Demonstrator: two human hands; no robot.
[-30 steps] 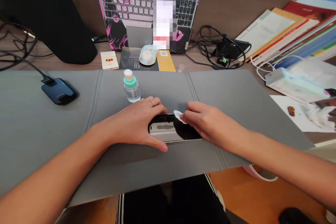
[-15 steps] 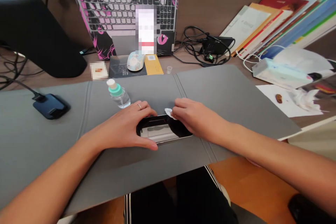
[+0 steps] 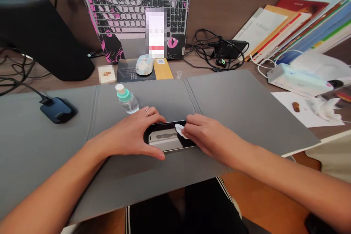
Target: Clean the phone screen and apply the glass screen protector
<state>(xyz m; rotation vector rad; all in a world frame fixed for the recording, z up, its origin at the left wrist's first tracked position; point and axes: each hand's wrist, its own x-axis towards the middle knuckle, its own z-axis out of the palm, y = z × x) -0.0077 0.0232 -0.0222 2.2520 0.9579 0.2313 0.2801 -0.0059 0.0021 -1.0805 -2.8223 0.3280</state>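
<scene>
A black smartphone [image 3: 164,139] lies screen up on the grey desk mat [image 3: 241,109]. My left hand [image 3: 128,135] clamps the phone's left end, thumb on the near edge and fingers on the far edge. My right hand [image 3: 205,135] pinches a small white pad [image 3: 179,130] and presses it on the phone's screen, covering the right part of the phone. A small clear bottle with a teal collar and white cap [image 3: 126,98] stands just behind my left hand.
A laptop with a pink and black keyboard [image 3: 137,7] stands at the back, with a mouse [image 3: 144,64] before it. A dark power bank [image 3: 56,109] with cable lies at left. Cables [image 3: 219,51], stacked folders [image 3: 296,22], a white box [image 3: 296,78] and tissue [image 3: 326,108] lie at right.
My right hand with the white pad has slid leftward and nearer along the phone's screen. My left hand keeps the same hold. The camera view has shifted a little.
</scene>
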